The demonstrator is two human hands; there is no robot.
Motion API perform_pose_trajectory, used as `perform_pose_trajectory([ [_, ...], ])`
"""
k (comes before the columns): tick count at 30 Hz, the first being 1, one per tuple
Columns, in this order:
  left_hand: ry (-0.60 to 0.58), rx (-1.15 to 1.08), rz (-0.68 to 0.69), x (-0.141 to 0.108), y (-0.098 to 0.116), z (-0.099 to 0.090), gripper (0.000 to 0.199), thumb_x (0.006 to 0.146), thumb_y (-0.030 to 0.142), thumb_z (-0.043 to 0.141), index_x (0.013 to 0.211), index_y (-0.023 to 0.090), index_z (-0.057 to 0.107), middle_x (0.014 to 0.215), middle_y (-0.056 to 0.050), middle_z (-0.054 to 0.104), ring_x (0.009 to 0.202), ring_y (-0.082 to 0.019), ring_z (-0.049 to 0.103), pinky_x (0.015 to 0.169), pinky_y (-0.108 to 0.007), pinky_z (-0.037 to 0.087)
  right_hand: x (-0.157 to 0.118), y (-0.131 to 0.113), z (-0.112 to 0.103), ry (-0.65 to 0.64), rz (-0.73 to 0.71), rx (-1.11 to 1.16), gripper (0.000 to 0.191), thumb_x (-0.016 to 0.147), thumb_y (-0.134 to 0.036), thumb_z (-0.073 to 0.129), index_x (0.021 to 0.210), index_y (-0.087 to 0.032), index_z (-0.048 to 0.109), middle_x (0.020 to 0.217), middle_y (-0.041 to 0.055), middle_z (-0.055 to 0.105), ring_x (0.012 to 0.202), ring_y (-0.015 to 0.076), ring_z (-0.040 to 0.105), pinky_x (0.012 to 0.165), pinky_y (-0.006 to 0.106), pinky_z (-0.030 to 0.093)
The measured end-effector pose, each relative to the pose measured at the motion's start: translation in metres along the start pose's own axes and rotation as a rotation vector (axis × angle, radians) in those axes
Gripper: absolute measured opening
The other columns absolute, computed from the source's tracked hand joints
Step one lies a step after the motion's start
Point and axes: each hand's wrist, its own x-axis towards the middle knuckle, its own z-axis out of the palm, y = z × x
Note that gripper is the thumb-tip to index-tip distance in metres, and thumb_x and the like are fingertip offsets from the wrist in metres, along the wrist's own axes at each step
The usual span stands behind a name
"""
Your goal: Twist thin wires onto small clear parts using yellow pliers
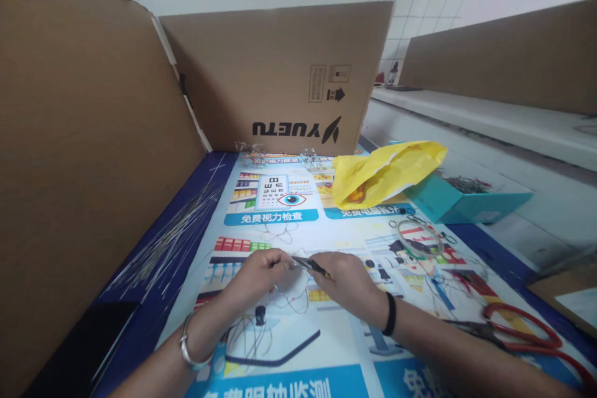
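Observation:
At the middle of the printed mat, my right hand [346, 275] is closed round the handles of a pair of pliers [311, 266]. The jaws point left and reach the fingertips of my left hand [269, 268]. Those fingers are pinched together on a thin wire piece [290, 294], part of which hangs below them in a loose loop. The exact spot where the jaws meet the wire is too small to make out. More thin wire loops [252, 337] lie on the mat below my left hand.
Straight thin wires [163, 242] lie along the left. A yellow bag [389, 171], a teal box [471, 199] of dark pieces and a tape roll [420, 238] are at the right. Red-handled scissors [522, 329] lie near my right forearm. Cardboard panels [275, 74] stand behind and left.

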Motion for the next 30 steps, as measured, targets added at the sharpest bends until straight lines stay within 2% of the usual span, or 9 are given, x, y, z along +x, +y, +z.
perform_pose_trajectory([
  [17,0.026,-0.062,0.017,0.0033,-0.0062,-0.0016,0.013,0.072,0.025,0.049,0.067,0.015,0.055,0.056,0.005,0.048,0.041,-0.005,0.033,0.040,-0.017,0.027,0.0001,0.0002,-0.0068,-0.069,0.072,-0.087,0.018,0.085,-0.029,0.046,0.076,-0.020,0.059,0.074,0.0009,0.066,0.068,0.0143,0.060,0.055,0.023,0.029],
  [21,0.042,-0.068,0.024,0.0030,-0.0049,-0.0009,0.013,0.072,0.026,0.049,0.065,0.016,0.053,0.051,0.006,0.042,0.041,-0.006,0.033,0.040,-0.017,0.028,-0.0002,-0.0006,-0.0090,-0.090,0.079,-0.104,0.018,0.085,-0.028,0.046,0.077,-0.020,0.059,0.075,0.0009,0.067,0.068,0.0143,0.060,0.055,0.023,0.028],
  [30,0.016,0.049,0.068,0.0001,-0.0006,-0.0019,0.016,0.074,0.029,0.049,0.071,0.016,0.058,0.058,0.004,0.049,0.044,-0.007,0.039,0.043,-0.018,0.032,-0.0007,-0.0016,-0.0099,-0.106,0.098,-0.091,0.018,0.085,-0.030,0.046,0.077,-0.021,0.059,0.076,0.0003,0.067,0.068,0.0151,0.061,0.054,0.023,0.028],
])
